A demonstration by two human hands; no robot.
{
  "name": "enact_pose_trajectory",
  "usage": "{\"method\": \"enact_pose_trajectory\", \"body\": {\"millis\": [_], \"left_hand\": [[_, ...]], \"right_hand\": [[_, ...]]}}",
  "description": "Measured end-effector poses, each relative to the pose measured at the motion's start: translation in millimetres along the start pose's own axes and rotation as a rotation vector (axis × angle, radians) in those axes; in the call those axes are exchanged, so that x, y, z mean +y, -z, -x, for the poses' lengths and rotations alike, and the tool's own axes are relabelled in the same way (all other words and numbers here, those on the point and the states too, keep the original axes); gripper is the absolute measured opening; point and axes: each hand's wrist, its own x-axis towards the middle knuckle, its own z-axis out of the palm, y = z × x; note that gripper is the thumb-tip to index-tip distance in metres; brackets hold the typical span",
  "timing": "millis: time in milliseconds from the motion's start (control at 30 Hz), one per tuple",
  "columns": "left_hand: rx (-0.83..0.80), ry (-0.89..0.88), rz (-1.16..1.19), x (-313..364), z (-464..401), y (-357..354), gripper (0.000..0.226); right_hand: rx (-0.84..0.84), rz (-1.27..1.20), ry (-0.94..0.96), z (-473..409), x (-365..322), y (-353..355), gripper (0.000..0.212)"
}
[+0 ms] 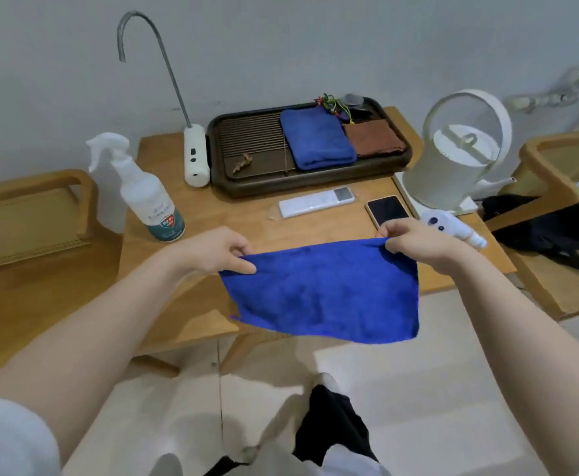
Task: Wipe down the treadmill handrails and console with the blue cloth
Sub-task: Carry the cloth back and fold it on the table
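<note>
A blue cloth [326, 293] hangs spread out in front of me, over the near edge of a wooden table [233, 218]. My left hand [219, 250] pinches its upper left corner. My right hand [415, 240] pinches its upper right corner. The cloth is stretched flat between the two hands, its lower edge hanging free. No treadmill, handrail or console shows in this view.
A spray bottle [144, 197] stands at the table's left. A dark tray [247, 173] at the back holds a folded blue towel [317, 139] and a brown cloth [374, 137]. A remote [315, 201], a phone [387, 210], a white kettle [459, 156] and wooden chairs flank the table.
</note>
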Motion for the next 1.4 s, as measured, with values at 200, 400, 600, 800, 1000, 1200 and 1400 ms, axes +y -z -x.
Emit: {"method": "enact_pose_trajectory", "body": {"millis": [200,400,600,800,1000,1200,1400], "left_hand": [[0.438,0.321,0.258,-38,-64,-26,0.053],[0.635,0.629,0.279,-75,-69,-79,0.048],[0.883,0.320,-0.142,-59,-61,-111,0.052],[0.490,-0.124,-0.455,-29,-94,-125,0.066],[0.160,-0.051,-0.430,-23,-106,-123,0.075],[0.317,-0.091,-0.027,-42,-80,-92,0.052],[0.482,0.032,-0.024,-55,-75,-100,0.061]], "right_hand": [[0.174,0.135,-0.007,-120,4,-37,0.032],[0.179,0.415,0.028,-136,29,-63,0.028],[0.212,0.404,-0.109,-130,47,-77,0.034],[0.096,-0.048,-0.179,-123,33,-70,0.015],[0.155,0.071,0.064,-105,6,-71,0.048],[0.004,0.207,0.294,-87,-33,-126,0.065],[0.143,0.233,0.125,-87,-18,-138,0.045]]}}
